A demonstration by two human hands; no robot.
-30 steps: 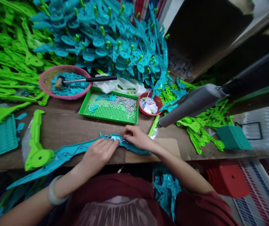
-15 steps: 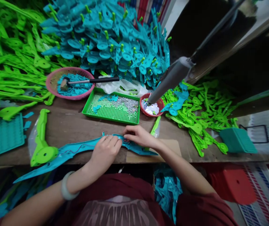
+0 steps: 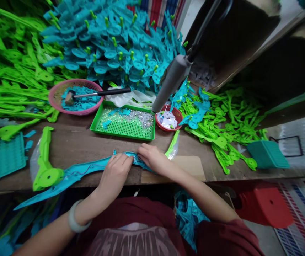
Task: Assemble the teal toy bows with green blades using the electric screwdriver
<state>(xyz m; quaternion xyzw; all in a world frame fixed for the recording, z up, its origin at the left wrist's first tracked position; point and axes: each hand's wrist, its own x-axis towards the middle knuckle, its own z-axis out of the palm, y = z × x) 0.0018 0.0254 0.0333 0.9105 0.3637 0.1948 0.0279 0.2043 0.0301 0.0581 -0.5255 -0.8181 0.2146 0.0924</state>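
Note:
A long blue plastic shell half point(image 3: 84, 169), shaped like a toy bow or sword, lies hollow side up along the bench's front edge, a thin wire running inside it. My left hand point(image 3: 117, 168) is closed over its middle, fingertips at the near side of the hollow. Closed fingers of my right hand point(image 3: 152, 158) reach into the hollow just to the right, at small metallic parts; what they pinch is hidden. Under the shell's left part, a green plastic arm piece point(image 3: 47, 167) with a round end touches it. Another green piece point(image 3: 172, 144) lies beyond my right hand.
A green tray point(image 3: 123, 133) of small screws, a pink basket point(image 3: 53, 103) with a hammer, and a red basket point(image 3: 177, 122) stand behind. A grey electric screwdriver point(image 3: 172, 81) hangs above. Piles of blue parts point(image 3: 110, 53) and green parts point(image 3: 11, 78) surround them. Cardboard point(image 3: 190, 169) lies right.
The view has shifted slightly. The hanging screwdriver has swung left. My right hand has shifted slightly over the shell's hollow, its fingers still down in it; my left hand stays on the shell.

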